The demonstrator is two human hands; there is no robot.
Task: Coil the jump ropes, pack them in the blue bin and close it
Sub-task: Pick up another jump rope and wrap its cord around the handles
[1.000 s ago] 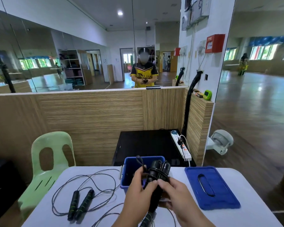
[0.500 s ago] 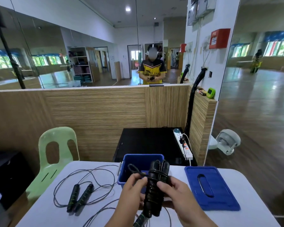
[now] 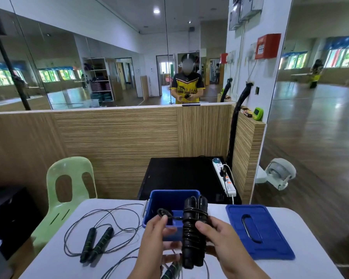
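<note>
Both hands hold a black jump rope [image 3: 193,228] upright in front of the open blue bin [image 3: 169,198]; its two handles are side by side with cord wound around them. My right hand [image 3: 220,240] grips the handles from the right. My left hand [image 3: 155,238] pinches the loose cord end at the left. A second jump rope [image 3: 97,241] with green-marked black handles lies uncoiled on the white table [image 3: 54,264] at the left. A third handle [image 3: 170,271] shows under my hands. The blue lid [image 3: 258,232] lies flat to the right of the bin.
A green plastic chair [image 3: 69,190] stands at the table's left corner. Behind the table are a black cabinet [image 3: 179,176] with a power strip [image 3: 226,181], a wooden partition and a mirror wall. A small fan [image 3: 278,174] sits on the floor at the right.
My view has tilted down slightly. The wrapped handles have sunk a little in front of the bin, and my left hand has drawn the cord end out to the left.
</note>
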